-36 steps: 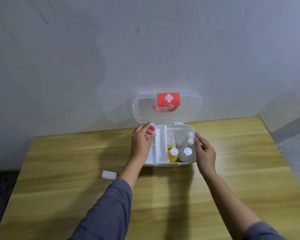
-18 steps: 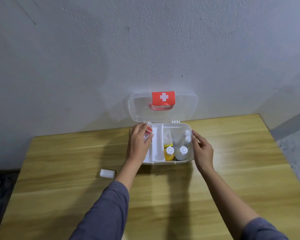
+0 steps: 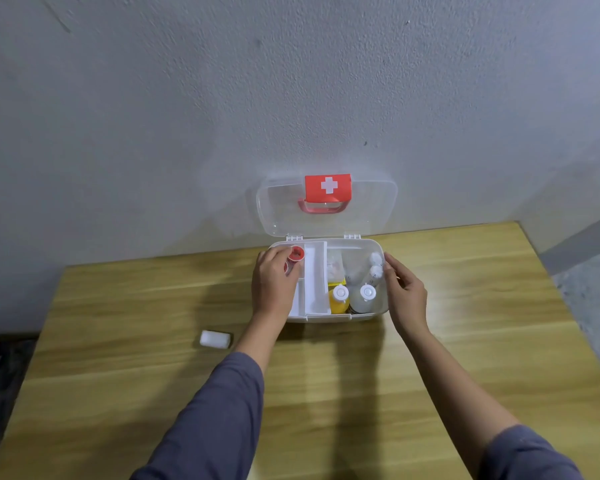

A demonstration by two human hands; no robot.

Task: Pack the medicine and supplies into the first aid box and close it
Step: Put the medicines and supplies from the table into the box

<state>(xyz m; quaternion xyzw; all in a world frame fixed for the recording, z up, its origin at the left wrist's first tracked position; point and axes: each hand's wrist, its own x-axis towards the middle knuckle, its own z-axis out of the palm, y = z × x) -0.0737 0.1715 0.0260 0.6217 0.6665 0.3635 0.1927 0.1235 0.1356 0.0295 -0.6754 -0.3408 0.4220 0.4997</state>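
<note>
- Head view, from my remote seat: I see a translucent white plastic first aid box (image 3: 329, 317) standing open near the far edge of a light wooden table (image 3: 465, 341), close against a grey plastered wall (image 3: 222, 98).
- Its clear lid (image 3: 281, 209) stands upright on its hinges, carrying a red latch plate with a white cross (image 3: 328, 186) above a red handle (image 3: 321, 208). That cross is the only marking I can read (any labels on the bottles are too small to make out).
- My left hand (image 3: 272, 287) is over the box's left end, fingers closed around a small red-capped item (image 3: 295, 255) held above the white divided tray (image 3: 314, 275).
- My right hand (image 3: 404, 292) sits at the box's right wall, fingers loosely spread and touching the rim, gripping nothing.
- Inside the right section: a yellow bottle with a white cap (image 3: 339, 297), a clear bottle with a white cap (image 3: 366, 294), and two more white-capped bottles (image 3: 376, 266) lying behind them.
- A small white cylindrical roll (image 3: 215, 339) lies on the table, well apart from the box on its left.
</note>
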